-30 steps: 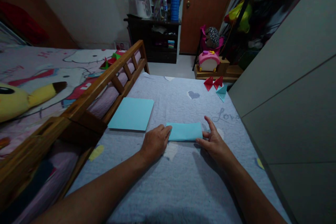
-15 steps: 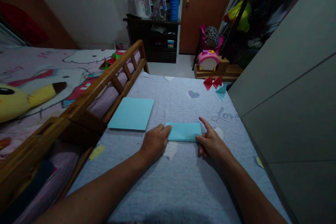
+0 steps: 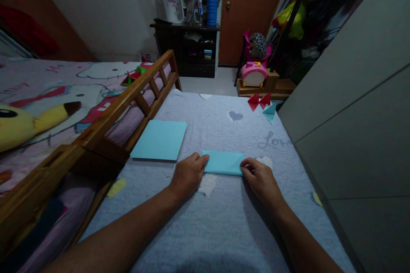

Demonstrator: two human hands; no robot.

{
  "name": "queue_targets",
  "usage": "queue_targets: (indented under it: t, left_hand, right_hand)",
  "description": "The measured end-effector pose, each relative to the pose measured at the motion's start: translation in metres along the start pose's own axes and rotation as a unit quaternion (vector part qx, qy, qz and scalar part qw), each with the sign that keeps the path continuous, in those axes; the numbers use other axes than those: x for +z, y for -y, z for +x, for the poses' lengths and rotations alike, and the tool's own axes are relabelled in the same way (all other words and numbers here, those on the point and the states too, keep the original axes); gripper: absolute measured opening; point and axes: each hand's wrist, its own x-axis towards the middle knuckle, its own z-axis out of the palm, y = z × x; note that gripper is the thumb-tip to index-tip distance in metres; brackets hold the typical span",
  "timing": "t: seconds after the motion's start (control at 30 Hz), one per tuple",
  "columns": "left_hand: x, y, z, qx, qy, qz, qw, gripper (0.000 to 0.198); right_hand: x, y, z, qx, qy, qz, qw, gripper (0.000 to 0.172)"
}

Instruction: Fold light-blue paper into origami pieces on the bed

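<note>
A light-blue sheet of paper, folded into a long rectangle (image 3: 223,163), lies on the patterned bedsheet (image 3: 205,226) in front of me. At its left end, my left hand (image 3: 189,174) pinches it between thumb and fingers. Its right end is gripped by my right hand (image 3: 260,175), thumb and forefinger closed at the edge. To the left rests a stack of flat light-blue paper (image 3: 159,140), apart from both hands.
Two red folded-paper pieces (image 3: 253,101) and one light-blue folded piece (image 3: 270,113) sit at the far right corner. A wooden rail (image 3: 128,106) runs along the left side. A pale cabinet (image 3: 358,136) borders the right.
My right forefinger, stretched out before, has come down to the paper's right end, closing the hand on it. The left hand keeps its hold.
</note>
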Motion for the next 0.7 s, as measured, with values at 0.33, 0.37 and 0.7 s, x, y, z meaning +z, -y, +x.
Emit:
queue_targets:
  t: [0.33,0.37,0.7]
  left_hand:
    - [-0.0039,0.0022,-0.0069,0.016,-0.001,-0.061,0.998,0.032]
    - [-0.0034,0.0024,-0.0071,0.015,0.004,-0.051,0.999,0.033]
    - [-0.0015,-0.0018,-0.0049,0.003,0.024,0.013,1.0,0.033]
  right_hand:
    - [0.0016,-0.001,0.0012,-0.016,-0.008,-0.038,0.999,0.028]
    - [0.0012,-0.0004,0.001,-0.013,-0.008,-0.034,0.999,0.028]
    - [-0.0009,0.0032,0.0,-0.001,-0.001,-0.024,1.0,0.029]
